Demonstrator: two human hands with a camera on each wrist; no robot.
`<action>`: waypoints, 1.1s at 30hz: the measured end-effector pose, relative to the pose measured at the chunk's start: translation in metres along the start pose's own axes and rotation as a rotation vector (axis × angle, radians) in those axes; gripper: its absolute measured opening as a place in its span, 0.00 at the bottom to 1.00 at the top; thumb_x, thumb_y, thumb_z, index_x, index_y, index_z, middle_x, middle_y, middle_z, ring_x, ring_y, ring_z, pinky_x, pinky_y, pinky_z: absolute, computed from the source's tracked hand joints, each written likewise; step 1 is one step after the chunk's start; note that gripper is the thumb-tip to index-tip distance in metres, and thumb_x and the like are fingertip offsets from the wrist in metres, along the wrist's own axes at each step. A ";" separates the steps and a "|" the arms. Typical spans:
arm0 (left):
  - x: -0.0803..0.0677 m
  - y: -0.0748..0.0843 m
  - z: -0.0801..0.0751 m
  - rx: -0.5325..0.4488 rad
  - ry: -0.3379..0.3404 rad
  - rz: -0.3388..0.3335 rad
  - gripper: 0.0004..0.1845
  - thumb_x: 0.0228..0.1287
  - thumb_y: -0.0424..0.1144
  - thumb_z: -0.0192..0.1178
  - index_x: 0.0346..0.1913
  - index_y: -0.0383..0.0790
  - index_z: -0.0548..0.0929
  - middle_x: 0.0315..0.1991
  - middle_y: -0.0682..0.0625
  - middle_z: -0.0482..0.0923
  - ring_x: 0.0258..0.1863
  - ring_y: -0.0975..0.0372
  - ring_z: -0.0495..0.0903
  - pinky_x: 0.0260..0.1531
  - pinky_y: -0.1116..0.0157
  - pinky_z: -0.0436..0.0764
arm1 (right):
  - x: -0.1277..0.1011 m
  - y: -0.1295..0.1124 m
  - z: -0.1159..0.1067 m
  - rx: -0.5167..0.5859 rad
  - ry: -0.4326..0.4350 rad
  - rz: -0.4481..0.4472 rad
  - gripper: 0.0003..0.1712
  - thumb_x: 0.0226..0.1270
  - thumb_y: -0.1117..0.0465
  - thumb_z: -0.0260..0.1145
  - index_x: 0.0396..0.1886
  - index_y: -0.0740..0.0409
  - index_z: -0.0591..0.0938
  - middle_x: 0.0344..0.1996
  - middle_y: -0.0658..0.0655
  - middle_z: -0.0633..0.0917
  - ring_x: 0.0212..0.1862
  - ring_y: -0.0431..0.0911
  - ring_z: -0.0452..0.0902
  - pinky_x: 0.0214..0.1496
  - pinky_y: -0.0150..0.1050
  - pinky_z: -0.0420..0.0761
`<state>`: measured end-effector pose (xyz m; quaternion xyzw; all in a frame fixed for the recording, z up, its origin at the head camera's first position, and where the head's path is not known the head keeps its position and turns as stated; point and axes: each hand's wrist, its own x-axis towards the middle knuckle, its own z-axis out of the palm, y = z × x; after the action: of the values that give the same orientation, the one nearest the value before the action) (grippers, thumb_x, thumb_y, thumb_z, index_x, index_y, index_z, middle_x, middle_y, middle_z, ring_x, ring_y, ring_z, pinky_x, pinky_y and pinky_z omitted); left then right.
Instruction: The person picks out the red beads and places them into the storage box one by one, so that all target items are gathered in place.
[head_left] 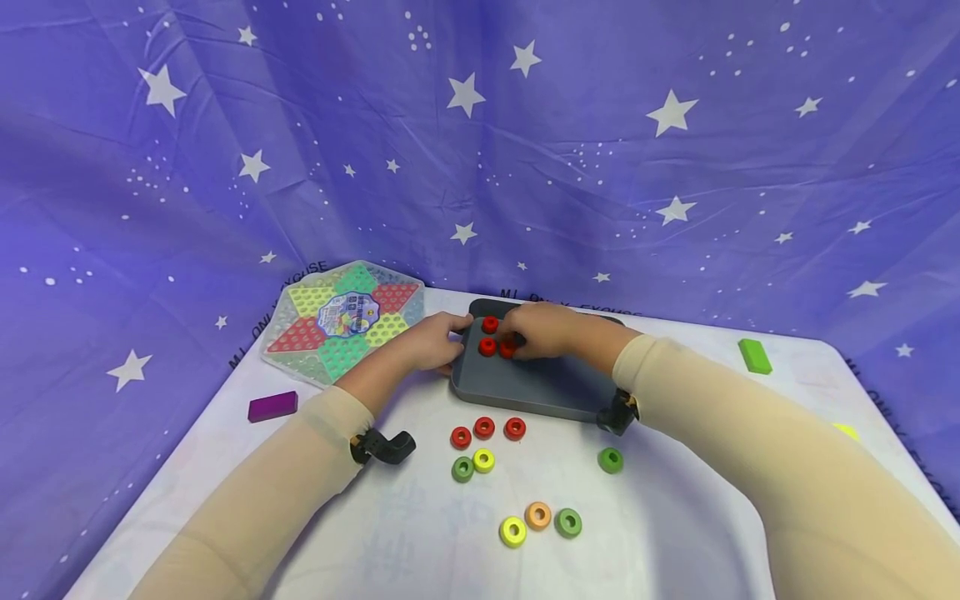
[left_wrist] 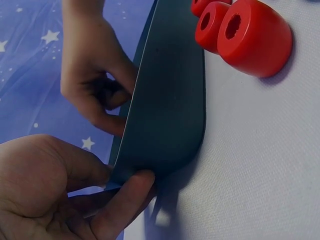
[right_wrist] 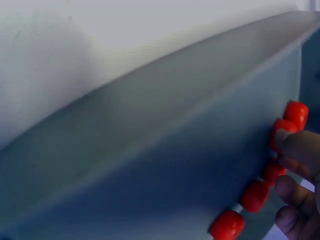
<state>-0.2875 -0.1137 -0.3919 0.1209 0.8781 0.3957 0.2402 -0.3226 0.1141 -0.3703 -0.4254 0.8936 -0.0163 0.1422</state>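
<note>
A dark grey tray (head_left: 536,387) lies at the back of the table. My left hand (head_left: 435,340) grips its left rim between thumb and fingers, plain in the left wrist view, where the tray wall (left_wrist: 165,95) stands between the hands. Inside the tray, at its left part, my right hand (head_left: 547,329) pinches a red ring-shaped bead (right_wrist: 285,126). Other red beads (head_left: 487,347) sit beside those fingers. The right wrist view shows several of them in a row, with one red bead (right_wrist: 227,226) nearest the camera. The right hand's palm is hidden from above.
In front of the tray are red beads (head_left: 483,428), yellow beads (head_left: 513,532), green beads (head_left: 568,523) and an orange bead (head_left: 537,516). A star-patterned game board (head_left: 348,321) lies left. A purple block (head_left: 273,407) and a green block (head_left: 754,356) flank the sides.
</note>
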 end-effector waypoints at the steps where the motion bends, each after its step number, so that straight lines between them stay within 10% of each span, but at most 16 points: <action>1: 0.000 0.000 0.000 0.000 0.000 0.001 0.35 0.71 0.29 0.51 0.80 0.42 0.59 0.76 0.41 0.64 0.39 0.57 0.86 0.34 0.63 0.88 | -0.002 0.000 -0.002 0.010 0.006 0.000 0.22 0.63 0.58 0.74 0.58 0.50 0.86 0.48 0.50 0.87 0.48 0.44 0.81 0.57 0.43 0.83; 11: 0.002 -0.003 0.001 0.007 0.007 0.015 0.35 0.70 0.30 0.51 0.79 0.41 0.60 0.75 0.40 0.65 0.38 0.57 0.86 0.34 0.63 0.88 | -0.049 -0.015 -0.030 0.144 0.160 0.008 0.21 0.64 0.55 0.73 0.57 0.51 0.85 0.45 0.48 0.87 0.40 0.45 0.81 0.46 0.41 0.83; 20: 0.001 0.000 0.002 0.007 0.014 0.019 0.34 0.71 0.30 0.51 0.79 0.41 0.60 0.75 0.39 0.65 0.40 0.56 0.86 0.34 0.63 0.88 | -0.098 -0.062 0.011 0.210 0.183 -0.055 0.20 0.63 0.50 0.73 0.55 0.47 0.86 0.41 0.44 0.88 0.31 0.37 0.79 0.36 0.34 0.82; 26: 0.001 0.002 0.002 -0.002 0.010 0.014 0.35 0.70 0.29 0.51 0.79 0.40 0.59 0.75 0.39 0.64 0.42 0.55 0.86 0.34 0.63 0.88 | -0.115 -0.083 0.052 0.068 0.275 -0.111 0.23 0.65 0.47 0.71 0.59 0.43 0.84 0.49 0.41 0.86 0.42 0.36 0.82 0.44 0.39 0.85; 33: 0.002 0.000 0.002 -0.009 0.012 0.010 0.35 0.70 0.29 0.51 0.79 0.41 0.60 0.75 0.39 0.65 0.40 0.56 0.86 0.33 0.63 0.89 | -0.109 -0.093 0.073 -0.193 0.467 -0.175 0.19 0.66 0.48 0.70 0.55 0.44 0.85 0.40 0.43 0.84 0.21 0.37 0.71 0.20 0.33 0.75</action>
<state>-0.2879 -0.1116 -0.3943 0.1218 0.8771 0.4015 0.2337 -0.1678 0.1450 -0.4006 -0.4975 0.8594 -0.0410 -0.1108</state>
